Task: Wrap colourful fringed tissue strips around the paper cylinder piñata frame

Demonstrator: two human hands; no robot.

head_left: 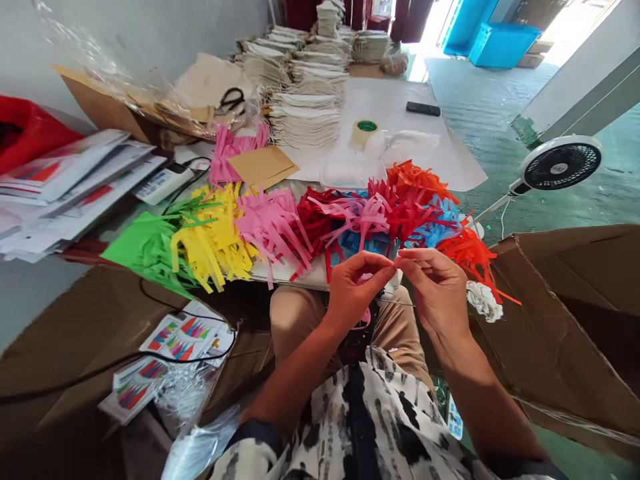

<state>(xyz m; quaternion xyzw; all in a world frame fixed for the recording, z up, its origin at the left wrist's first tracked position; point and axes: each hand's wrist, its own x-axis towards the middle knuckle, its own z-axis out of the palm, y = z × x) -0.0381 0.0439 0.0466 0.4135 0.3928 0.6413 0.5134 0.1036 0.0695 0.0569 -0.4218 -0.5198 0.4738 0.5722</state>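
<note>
My left hand and my right hand meet above my lap, thumbs and fingers pinched, tips almost touching. Whatever lies between the fingertips is too small to make out. Some pink material shows below my left hand; its link to the fingers is unclear. Just beyond my hands, fringed paper tassels lie in a row along the table edge: green, yellow, pink, dark red, blue and orange. A lighter pink tassel rests on top of the red ones.
Stacks of white corded bundles fill the table's back. Tape, a phone and scissors lie nearer. A fan stands right, above an open cardboard box. Printed cards sit in a box at lower left.
</note>
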